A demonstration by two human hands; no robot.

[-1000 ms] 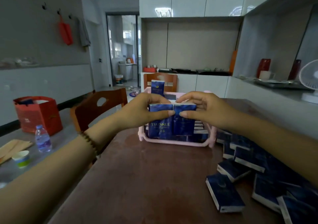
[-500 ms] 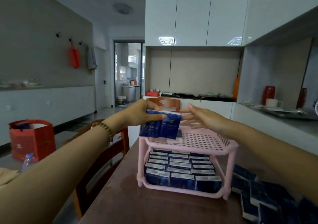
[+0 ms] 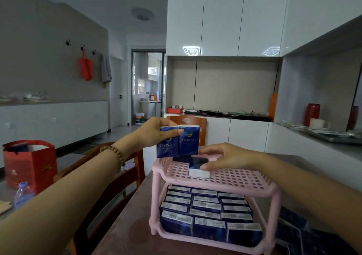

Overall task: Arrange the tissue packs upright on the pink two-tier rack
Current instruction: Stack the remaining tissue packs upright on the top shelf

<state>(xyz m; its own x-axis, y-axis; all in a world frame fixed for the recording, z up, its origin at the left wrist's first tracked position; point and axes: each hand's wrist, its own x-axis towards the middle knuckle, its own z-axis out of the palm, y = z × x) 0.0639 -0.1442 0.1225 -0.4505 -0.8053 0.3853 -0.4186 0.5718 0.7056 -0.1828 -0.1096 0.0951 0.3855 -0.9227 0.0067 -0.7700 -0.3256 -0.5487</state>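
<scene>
**Top tier: two TWINKLE packs in the air, one lying flat**

The left hand (image 3: 153,134) is holding a pair of tissue packs (image 3: 177,142) side by side above the back left corner of the pink rack (image 3: 244,180). Its fingers are curling behind the pair and the thumb is pressing across the front. Both packs are standing upright, clear of the top tier, fronts facing me. Each is dark blue and is showing "TWINKLE" in pale capitals. The smaller line under the name is too fine to read.

The right hand (image 3: 227,156) is reaching over the top tier. Its fingers and thumb are pinching a single pack (image 3: 197,169) that is lying flat on the grid, white end toward the front.

The lower-tier packs (image 3: 205,209) are filling the bottom tier in close rows, upright, and their white printed labels are facing up. The label text is not legible.

Loose packs (image 3: 293,227) are lying on the brown surface (image 3: 125,227) to the right of the rack. A red bag (image 3: 29,164) and a water bottle (image 3: 23,195) are sitting off to the left.
</scene>
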